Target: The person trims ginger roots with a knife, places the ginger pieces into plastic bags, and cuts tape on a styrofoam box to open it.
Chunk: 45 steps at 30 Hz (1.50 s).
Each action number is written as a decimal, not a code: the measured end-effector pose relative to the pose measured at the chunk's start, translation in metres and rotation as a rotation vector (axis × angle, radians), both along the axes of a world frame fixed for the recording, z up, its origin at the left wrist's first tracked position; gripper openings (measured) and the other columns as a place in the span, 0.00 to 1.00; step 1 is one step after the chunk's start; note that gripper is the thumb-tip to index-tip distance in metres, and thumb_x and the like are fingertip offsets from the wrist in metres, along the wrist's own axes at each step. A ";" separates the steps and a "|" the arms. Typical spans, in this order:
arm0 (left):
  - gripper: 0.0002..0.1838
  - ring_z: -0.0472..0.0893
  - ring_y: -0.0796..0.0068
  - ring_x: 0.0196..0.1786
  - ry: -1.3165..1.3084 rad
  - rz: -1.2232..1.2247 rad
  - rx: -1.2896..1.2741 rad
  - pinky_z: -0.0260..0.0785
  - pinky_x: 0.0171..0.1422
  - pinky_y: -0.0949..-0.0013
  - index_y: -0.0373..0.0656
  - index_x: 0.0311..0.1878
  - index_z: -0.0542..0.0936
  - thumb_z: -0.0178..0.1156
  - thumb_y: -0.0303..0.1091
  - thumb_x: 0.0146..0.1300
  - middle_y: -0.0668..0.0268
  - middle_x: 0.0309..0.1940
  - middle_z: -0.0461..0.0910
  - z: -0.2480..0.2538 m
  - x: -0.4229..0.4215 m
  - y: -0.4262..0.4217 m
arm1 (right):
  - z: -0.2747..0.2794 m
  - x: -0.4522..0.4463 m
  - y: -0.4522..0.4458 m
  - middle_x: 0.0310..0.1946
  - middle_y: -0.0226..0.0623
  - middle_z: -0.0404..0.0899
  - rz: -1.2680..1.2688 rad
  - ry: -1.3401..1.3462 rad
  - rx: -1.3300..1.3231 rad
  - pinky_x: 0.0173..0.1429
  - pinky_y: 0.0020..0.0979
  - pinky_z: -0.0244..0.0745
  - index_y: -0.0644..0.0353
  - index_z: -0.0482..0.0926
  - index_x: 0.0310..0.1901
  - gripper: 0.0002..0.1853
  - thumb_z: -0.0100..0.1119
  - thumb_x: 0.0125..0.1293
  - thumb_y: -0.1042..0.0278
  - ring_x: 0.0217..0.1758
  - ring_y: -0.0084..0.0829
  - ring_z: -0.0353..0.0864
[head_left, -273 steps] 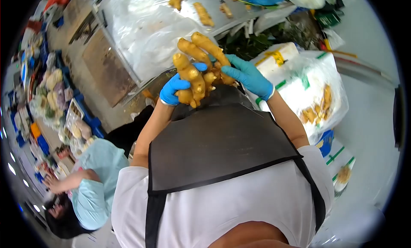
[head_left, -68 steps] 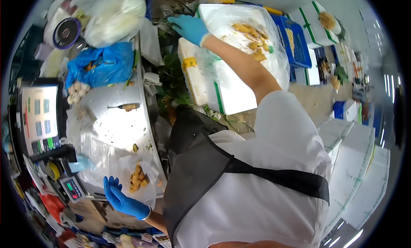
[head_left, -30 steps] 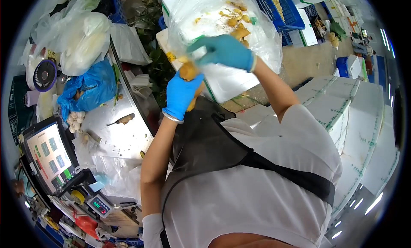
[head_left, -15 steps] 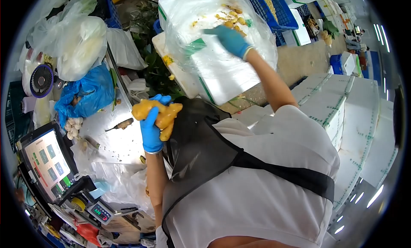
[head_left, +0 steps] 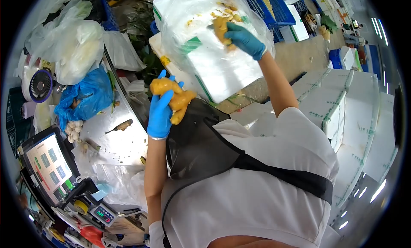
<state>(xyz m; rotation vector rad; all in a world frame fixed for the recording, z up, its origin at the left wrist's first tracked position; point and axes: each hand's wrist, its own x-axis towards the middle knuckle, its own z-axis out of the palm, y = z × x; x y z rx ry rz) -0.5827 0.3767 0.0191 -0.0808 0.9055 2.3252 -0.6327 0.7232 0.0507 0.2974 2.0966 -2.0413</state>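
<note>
My left hand (head_left: pixel 160 115), in a blue glove, is wrapped round a knobbly, yellow piece of ginger (head_left: pixel 173 98) in front of the apron. Further forward, my right hand (head_left: pixel 246 40) wears a teal glove. Its fingers are closed on another piece of ginger (head_left: pixel 221 30), held over the white foam box (head_left: pixel 218 72). Clear plastic sheeting (head_left: pixel 177 29) lies across the box top. Small ginger pieces (head_left: pixel 229 7) and yellow crumbs are scattered on the plastic at its far side.
To the left, a metal table (head_left: pixel 113 141) bears a brown-handled tool (head_left: pixel 122 126), garlic (head_left: pixel 73 129) and a blue bag (head_left: pixel 87 94). A screen (head_left: pixel 49 162) and a scale display (head_left: pixel 103 213) stand nearer. Foam boxes (head_left: pixel 355 115) are stacked at right; a blue crate (head_left: pixel 278 17) sits beyond.
My right hand has moved slightly right and now grips a piece of ginger. My left hand has moved forward and to the right with its ginger.
</note>
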 end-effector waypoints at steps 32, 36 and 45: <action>0.37 0.71 0.51 0.66 -0.054 0.209 -0.160 0.64 0.71 0.55 0.46 0.75 0.54 0.53 0.55 0.71 0.53 0.69 0.63 -0.027 0.071 -0.063 | -0.051 0.001 0.005 0.50 0.41 0.82 0.011 0.202 1.080 0.54 0.36 0.77 0.47 0.80 0.56 0.17 0.57 0.68 0.57 0.49 0.43 0.82; 0.35 0.72 0.53 0.64 -0.095 0.378 -0.155 0.62 0.72 0.56 0.42 0.71 0.58 0.51 0.56 0.72 0.51 0.63 0.69 -0.063 0.084 -0.112 | -0.079 0.016 0.079 0.48 0.48 0.80 0.346 0.087 1.133 0.57 0.38 0.74 0.49 0.79 0.57 0.23 0.67 0.59 0.64 0.49 0.47 0.80; 0.32 0.52 0.46 0.77 -0.133 0.745 0.095 0.46 0.80 0.49 0.48 0.73 0.62 0.57 0.44 0.69 0.49 0.73 0.56 -0.049 0.085 -0.177 | 0.000 0.014 0.033 0.36 0.30 0.79 -0.394 -0.012 -0.161 0.44 0.25 0.76 0.58 0.78 0.44 0.16 0.63 0.66 0.53 0.39 0.27 0.79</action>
